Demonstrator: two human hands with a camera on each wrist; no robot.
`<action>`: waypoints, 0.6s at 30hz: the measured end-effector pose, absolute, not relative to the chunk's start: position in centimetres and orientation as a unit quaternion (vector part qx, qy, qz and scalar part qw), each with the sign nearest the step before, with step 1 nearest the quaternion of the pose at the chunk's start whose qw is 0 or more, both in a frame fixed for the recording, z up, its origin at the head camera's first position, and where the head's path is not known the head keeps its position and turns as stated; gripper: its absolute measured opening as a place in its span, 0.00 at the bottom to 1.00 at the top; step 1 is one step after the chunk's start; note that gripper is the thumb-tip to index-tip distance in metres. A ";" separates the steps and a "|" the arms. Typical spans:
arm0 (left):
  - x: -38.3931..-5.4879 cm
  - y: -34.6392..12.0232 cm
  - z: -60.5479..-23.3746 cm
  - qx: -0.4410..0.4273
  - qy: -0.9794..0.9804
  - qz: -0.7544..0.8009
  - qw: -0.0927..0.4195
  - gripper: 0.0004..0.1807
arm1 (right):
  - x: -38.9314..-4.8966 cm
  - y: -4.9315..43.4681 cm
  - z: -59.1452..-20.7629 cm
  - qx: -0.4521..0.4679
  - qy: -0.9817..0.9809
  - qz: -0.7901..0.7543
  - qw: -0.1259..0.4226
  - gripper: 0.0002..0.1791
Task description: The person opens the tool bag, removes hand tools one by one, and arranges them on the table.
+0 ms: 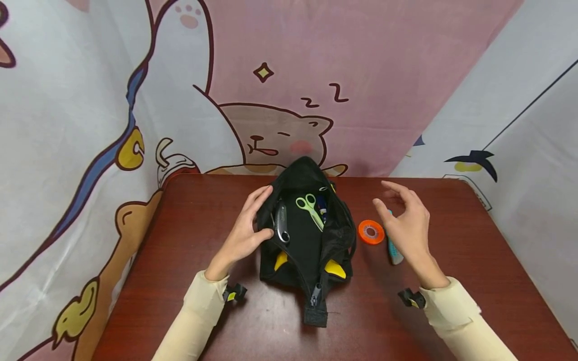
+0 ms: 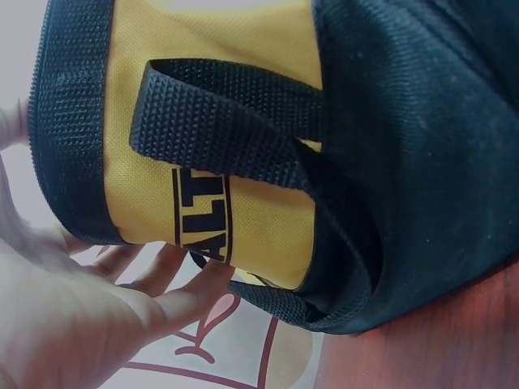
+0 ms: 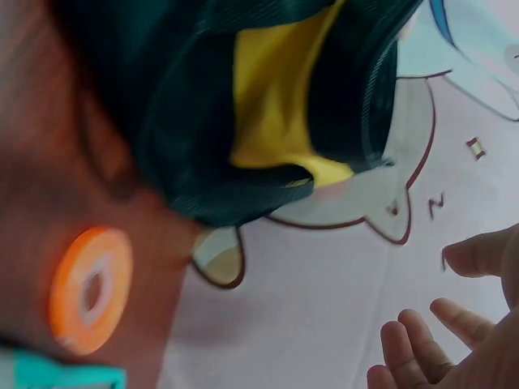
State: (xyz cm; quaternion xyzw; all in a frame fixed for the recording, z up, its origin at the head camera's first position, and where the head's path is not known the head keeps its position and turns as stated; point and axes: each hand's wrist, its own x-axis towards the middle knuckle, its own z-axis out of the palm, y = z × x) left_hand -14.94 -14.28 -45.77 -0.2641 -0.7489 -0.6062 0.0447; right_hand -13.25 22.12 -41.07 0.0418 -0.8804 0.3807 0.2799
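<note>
A black-and-yellow zippered bag [image 1: 295,260] stands with its mouth unzipped on the table. My left hand [image 1: 246,228] holds its left side, thumb at the rim and fingers along the outside; the left wrist view has these fingers against the yellow panel [image 2: 146,194] below a webbing strap [image 2: 219,130]. Inside lie light-green scissors [image 1: 309,206], a grey tool with a ringed end [image 1: 282,223] and a dark-blue item [image 1: 321,205]. To the right, my right hand [image 1: 408,225] hovers with fingers spread, holding nothing. Under it is a teal-handled cutter [image 1: 395,252], partly hidden, beside an orange tape roll [image 1: 371,232].
The reddish-brown wooden table [image 1: 289,336] ends at a cartoon-printed cloth [image 1: 370,75] hanging behind it. A zipper end flap [image 1: 316,313] of the bag points toward the near edge. Black straps [image 1: 412,299] are worn at both wrists.
</note>
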 end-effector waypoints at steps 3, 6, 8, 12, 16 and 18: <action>-14.9 -14.3 -45.8 -0.264 -0.749 -0.606 0.044 0.51 | -13.6 21.0 -40.4 0.057 -0.874 0.394 0.279 0.25; -14.9 -14.3 -45.7 -0.264 -0.749 -0.606 0.045 0.51 | -14.1 19.8 -39.8 0.070 -0.868 0.406 0.277 0.25; -14.8 -14.3 -45.6 -0.265 -0.749 -0.606 0.043 0.51 | -14.4 19.2 -39.5 0.078 -0.865 0.412 0.275 0.24; -14.8 -14.3 -45.7 -0.264 -0.749 -0.606 0.041 0.51 | -15.0 17.8 -38.8 0.094 -0.860 0.420 0.273 0.25; -14.9 -14.3 -45.8 -0.266 -0.749 -0.606 0.042 0.51 | -15.5 16.3 -38.1 0.112 -0.857 0.426 0.267 0.24; -15.0 -14.3 -45.8 -0.267 -0.748 -0.606 0.043 0.51 | -15.7 15.6 -37.8 0.119 -0.858 0.430 0.256 0.24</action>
